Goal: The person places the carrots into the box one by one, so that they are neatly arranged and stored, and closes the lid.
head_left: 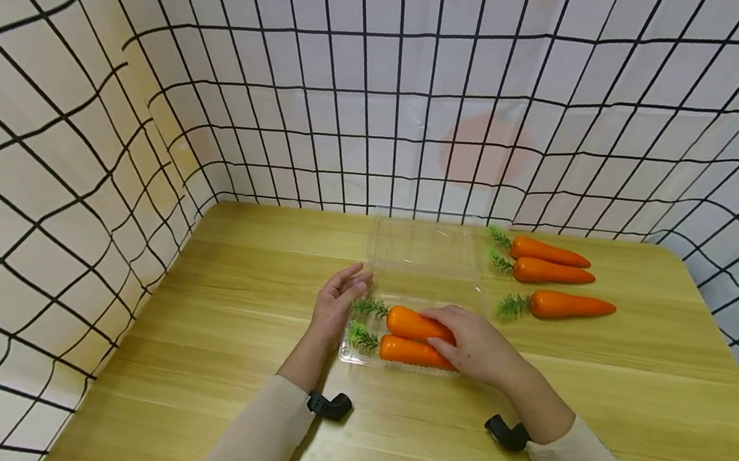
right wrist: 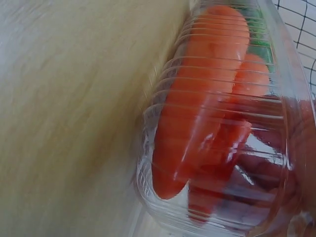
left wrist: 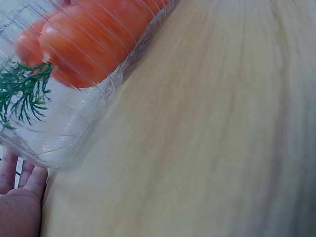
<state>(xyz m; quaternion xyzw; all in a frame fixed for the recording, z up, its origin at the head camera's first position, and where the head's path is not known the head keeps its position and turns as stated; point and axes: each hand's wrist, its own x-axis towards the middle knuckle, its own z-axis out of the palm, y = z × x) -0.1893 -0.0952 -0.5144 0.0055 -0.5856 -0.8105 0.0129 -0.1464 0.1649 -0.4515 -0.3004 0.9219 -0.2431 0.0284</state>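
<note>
A clear plastic clamshell box (head_left: 356, 359) lies with its lid (head_left: 425, 247) folded back. Inside are two orange carrots with green tops, side by side: a far carrot (head_left: 408, 323) and a near carrot (head_left: 407, 350). My right hand (head_left: 475, 344) holds the far carrot near its tapered end, fingers over its far side and thumb between the two. Through the box wall, the right wrist view shows the near carrot (right wrist: 202, 98) in front. At the box's left end is my left hand (head_left: 333, 305), fingers loosely extended beside the rim; whether they touch it I cannot tell.
To the right of the lid lie three more carrots: a back carrot (head_left: 550, 251), a middle carrot (head_left: 554, 272) and a front carrot (head_left: 571, 306). Black wire mesh (head_left: 431, 94) encloses the wooden table (head_left: 230, 336) at the back and sides.
</note>
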